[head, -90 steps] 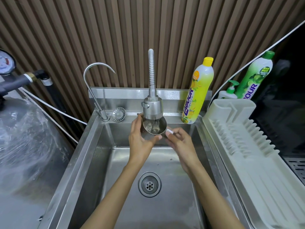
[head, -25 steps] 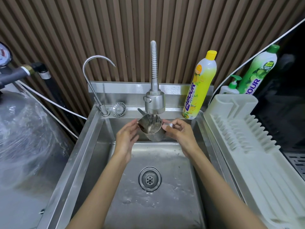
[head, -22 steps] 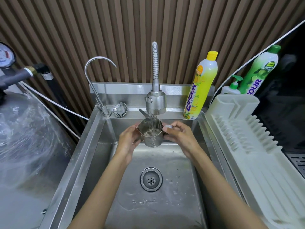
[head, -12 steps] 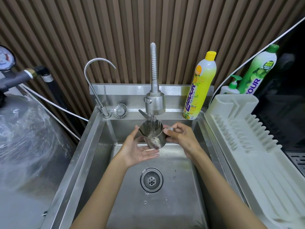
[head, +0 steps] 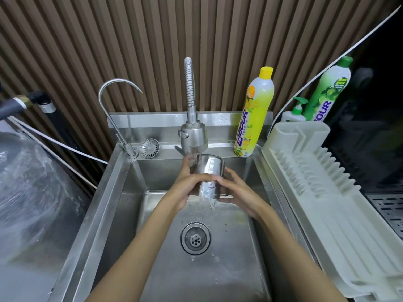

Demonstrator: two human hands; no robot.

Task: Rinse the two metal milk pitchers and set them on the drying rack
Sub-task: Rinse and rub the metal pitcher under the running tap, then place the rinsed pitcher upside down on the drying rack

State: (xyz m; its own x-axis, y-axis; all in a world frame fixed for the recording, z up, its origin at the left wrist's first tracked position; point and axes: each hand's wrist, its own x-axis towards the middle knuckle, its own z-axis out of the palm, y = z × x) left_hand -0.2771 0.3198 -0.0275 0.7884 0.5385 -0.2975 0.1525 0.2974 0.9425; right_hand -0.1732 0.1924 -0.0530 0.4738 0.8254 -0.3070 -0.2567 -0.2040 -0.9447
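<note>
One metal milk pitcher [head: 209, 168] is turned mouth-down under the running spray faucet [head: 193, 136], over the steel sink [head: 122, 192]. Water runs off its outside and drips from its lower rim. My left hand [head: 188, 182] wraps the pitcher's left side, fingers across its front. My right hand [head: 236, 189] grips it from the right, where the handle is hidden. The white plastic drying rack [head: 327, 192] lies to the right of the sink with nothing on it. A second pitcher is not in view.
A yellow dish-soap bottle [head: 254, 114] stands on the sink's back ledge. A green bottle [head: 327, 90] and pump dispenser [head: 294, 112] stand behind the rack. A thin gooseneck tap [head: 113, 110] and strainer [head: 149, 148] sit back left. The drain [head: 195, 238] lies below my hands. Plastic-wrapped bulk fills the left.
The pitcher was mouth-up filling under the stream; now it is flipped mouth-down and water pours out. My left hand moved from below it to grip its side.
</note>
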